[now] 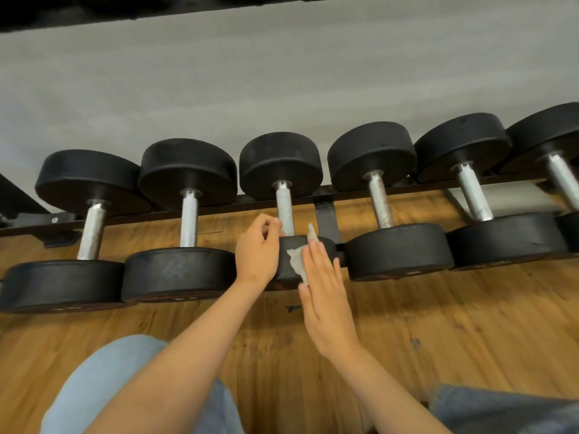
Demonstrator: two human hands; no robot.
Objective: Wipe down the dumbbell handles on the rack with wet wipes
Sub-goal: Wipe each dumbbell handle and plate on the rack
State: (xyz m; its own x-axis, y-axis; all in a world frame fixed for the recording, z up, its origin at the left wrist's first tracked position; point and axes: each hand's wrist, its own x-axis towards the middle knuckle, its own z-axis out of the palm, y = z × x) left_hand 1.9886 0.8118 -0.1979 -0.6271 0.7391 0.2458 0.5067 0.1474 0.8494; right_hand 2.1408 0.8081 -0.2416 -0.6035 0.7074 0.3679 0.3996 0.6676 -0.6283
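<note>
Several black dumbbells with silver knurled handles lie side by side on a black rack (324,211). On the middle dumbbell (284,205), my right hand (326,296) lies flat with straight fingers and presses a white wet wipe (297,261) onto the near head; one corner of the wipe sticks up beside the handle. My left hand (257,252) sits on the left side of that same head. Its fingers curl over the head's top edge and touch the base of the handle.
Two dumbbells (188,217) sit to the left of the middle one and three (380,202) to its right, heads nearly touching. Wooden floor (470,324) runs below the rack, a grey wall behind. My knees, in light jeans (103,377), show at the bottom.
</note>
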